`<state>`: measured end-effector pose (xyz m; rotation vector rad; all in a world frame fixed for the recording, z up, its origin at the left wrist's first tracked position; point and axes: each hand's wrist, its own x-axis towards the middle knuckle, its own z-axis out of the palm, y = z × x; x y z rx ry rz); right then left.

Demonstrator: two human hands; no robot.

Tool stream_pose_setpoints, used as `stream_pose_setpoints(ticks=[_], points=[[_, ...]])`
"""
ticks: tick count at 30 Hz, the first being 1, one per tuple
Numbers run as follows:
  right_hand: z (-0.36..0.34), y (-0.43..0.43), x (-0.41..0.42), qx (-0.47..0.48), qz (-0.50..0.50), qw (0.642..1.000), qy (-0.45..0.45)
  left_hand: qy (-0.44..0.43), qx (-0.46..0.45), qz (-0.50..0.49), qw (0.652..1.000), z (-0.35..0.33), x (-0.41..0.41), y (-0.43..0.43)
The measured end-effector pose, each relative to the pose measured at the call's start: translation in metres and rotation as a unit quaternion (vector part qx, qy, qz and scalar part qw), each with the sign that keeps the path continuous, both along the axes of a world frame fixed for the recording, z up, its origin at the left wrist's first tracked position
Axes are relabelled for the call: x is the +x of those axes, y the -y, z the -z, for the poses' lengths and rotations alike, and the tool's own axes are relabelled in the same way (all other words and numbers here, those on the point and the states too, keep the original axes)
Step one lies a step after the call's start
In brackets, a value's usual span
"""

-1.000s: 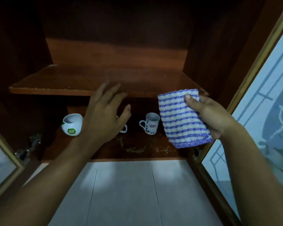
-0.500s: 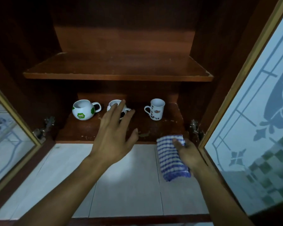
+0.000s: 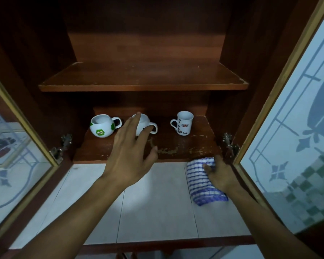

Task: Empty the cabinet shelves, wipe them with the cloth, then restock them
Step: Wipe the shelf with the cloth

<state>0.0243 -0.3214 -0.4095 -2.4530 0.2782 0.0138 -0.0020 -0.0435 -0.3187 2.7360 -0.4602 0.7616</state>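
Three mugs on lower shelf, cloth gripped

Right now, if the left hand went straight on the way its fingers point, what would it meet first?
Probably the middle white mug on the lower shelf; the left hand has its fingertips overlapping it in this view. Whether they touch it, I cannot tell.

left hand spread, right hand gripping
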Motion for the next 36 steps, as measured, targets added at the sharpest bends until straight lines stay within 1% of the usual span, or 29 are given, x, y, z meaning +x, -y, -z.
stream_pose_setpoints(ticks=[3, 6, 10, 14, 16, 17, 20, 22, 25, 30, 36], points=[[0.004, 0.003, -0.008, -0.047, -0.035, 0.996, 0.063, -0.006, 0.005, -0.002, 1.0, -0.001, -0.002, 0.0], [0.009, 0.005, -0.01, -0.064, -0.062, 0.992, 0.089, -0.011, 0.007, -0.001, 1.0, 0.0, -0.003, -0.001], [0.016, 0.007, -0.009, -0.094, -0.085, 0.988, 0.086, -0.008, 0.007, 0.008, 1.0, 0.002, -0.006, -0.001], [0.016, 0.005, -0.015, -0.167, -0.087, 0.98, 0.07, -0.001, 0.007, 0.021, 1.0, 0.001, -0.009, 0.0], [0.005, -0.002, -0.016, -0.213, -0.076, 0.972, 0.059, 0.007, 0.02, 0.017, 1.0, 0.001, -0.008, -0.001], [-0.005, -0.008, -0.017, -0.221, -0.072, 0.971, 0.065, 0.008, 0.028, 0.012, 0.999, 0.001, -0.007, -0.001], [-0.038, -0.035, -0.022, -0.18, -0.101, 0.97, 0.131, 0.004, 0.057, -0.001, 0.998, 0.002, -0.002, -0.003], [-0.058, -0.056, -0.027, -0.155, -0.137, 0.96, 0.188, -0.001, 0.074, -0.001, 0.997, 0.003, 0.0, -0.004], [-0.08, -0.084, -0.036, -0.164, -0.168, 0.944, 0.232, -0.006, 0.082, 0.006, 0.997, 0.003, 0.0, -0.009], [-0.09, -0.107, -0.046, -0.218, -0.184, 0.932, 0.224, 0.008, 0.063, 0.022, 0.998, 0.002, -0.005, -0.015], [-0.093, -0.122, -0.058, -0.237, -0.176, 0.929, 0.223, 0.018, 0.054, 0.041, 0.998, 0.002, -0.014, -0.025]])
